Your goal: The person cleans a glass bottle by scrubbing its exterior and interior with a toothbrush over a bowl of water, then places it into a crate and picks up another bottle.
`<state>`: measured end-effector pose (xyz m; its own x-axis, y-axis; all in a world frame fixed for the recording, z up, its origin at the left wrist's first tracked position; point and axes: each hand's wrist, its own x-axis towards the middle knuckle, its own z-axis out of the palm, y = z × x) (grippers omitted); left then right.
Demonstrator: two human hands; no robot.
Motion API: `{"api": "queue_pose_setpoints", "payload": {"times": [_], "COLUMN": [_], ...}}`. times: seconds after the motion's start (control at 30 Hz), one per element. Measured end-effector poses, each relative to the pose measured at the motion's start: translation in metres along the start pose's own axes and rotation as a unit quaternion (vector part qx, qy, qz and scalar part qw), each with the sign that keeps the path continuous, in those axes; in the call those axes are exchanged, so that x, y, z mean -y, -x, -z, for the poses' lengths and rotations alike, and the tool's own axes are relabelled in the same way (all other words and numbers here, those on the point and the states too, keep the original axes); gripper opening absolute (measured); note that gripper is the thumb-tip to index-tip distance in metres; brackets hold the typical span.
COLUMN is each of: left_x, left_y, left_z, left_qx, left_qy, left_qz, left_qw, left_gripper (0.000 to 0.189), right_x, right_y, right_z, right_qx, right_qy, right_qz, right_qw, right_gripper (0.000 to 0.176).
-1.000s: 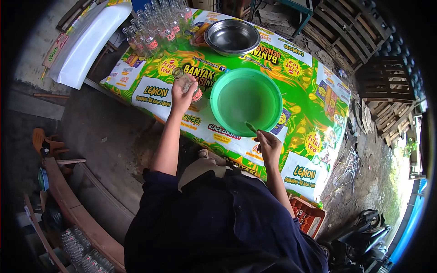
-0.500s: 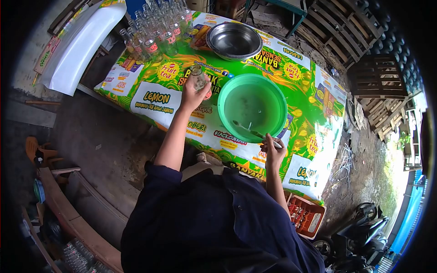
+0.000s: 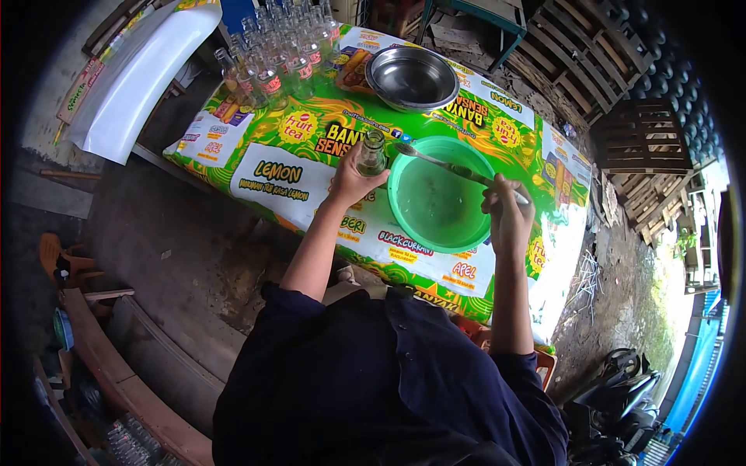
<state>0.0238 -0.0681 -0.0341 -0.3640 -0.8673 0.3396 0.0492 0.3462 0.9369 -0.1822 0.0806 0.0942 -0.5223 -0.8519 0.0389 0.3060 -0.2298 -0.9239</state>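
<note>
Fingers wrapped round a clear glass bottle [image 3: 373,152], my left hand [image 3: 357,177] is at the left rim of a green basin [image 3: 395,203]. The bottle's mouth points up toward the camera. My right hand [image 3: 505,203] grips the handle of a long thin brush [image 3: 451,165] over the basin's right side. The brush reaches left across the basin, its head near the bottle but apart from it. Cloudy water [image 3: 439,202] lies in the basin.
Several empty glass bottles [image 3: 284,58] stand at the back left of the table. A metal bowl [image 3: 412,78] sits behind the basin. The table has a printed green cover [image 3: 268,175]. Wooden pallets [image 3: 583,54] are beyond it, and a red crate [image 3: 545,366] is partly hidden below.
The brush has come up out of the basin with my right hand, its head now near the bottle. My left hand and the bottle have shifted right.
</note>
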Motion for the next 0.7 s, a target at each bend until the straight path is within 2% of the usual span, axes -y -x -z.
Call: {"api": "queue_pose_setpoints", "payload": {"times": [0.17, 0.3, 0.4, 0.47, 0.5, 0.6, 0.7], "left_x": [-0.006, -0.009, -0.006, -0.004, -0.005, -0.007, -0.008], "left_y": [0.000, 0.001, 0.001, 0.001, 0.000, 0.001, 0.001], "left_z": [0.000, -0.001, -0.002, -0.002, -0.002, -0.001, -0.003], "left_qx": [-0.009, -0.012, -0.019, -0.019, -0.016, -0.013, -0.017], "left_qy": [-0.006, 0.000, 0.007, 0.005, 0.007, 0.011, 0.019], "left_qz": [-0.007, -0.007, -0.007, -0.010, -0.005, 0.003, -0.004], "left_qw": [1.000, 1.000, 1.000, 1.000, 1.000, 1.000, 1.000], "left_gripper": [0.044, 0.044, 0.044, 0.043, 0.043, 0.041, 0.040], "right_x": [0.018, 0.047, 0.073, 0.077, 0.082, 0.079, 0.061], "right_y": [-0.019, -0.032, -0.053, -0.074, -0.076, -0.080, -0.077], "right_z": [-0.039, -0.061, -0.088, -0.105, -0.120, -0.152, -0.163], "right_qx": [0.062, 0.125, 0.241, 0.329, 0.342, 0.409, 0.445], "right_qy": [0.110, 0.271, 0.398, 0.439, 0.435, 0.400, 0.428], "right_qz": [0.018, 0.044, 0.107, 0.226, 0.203, 0.045, 0.057], "right_qw": [0.992, 0.953, 0.878, 0.805, 0.808, 0.819, 0.784], "right_gripper": [0.018, 0.019, 0.015, 0.015, 0.009, 0.009, 0.014]}}
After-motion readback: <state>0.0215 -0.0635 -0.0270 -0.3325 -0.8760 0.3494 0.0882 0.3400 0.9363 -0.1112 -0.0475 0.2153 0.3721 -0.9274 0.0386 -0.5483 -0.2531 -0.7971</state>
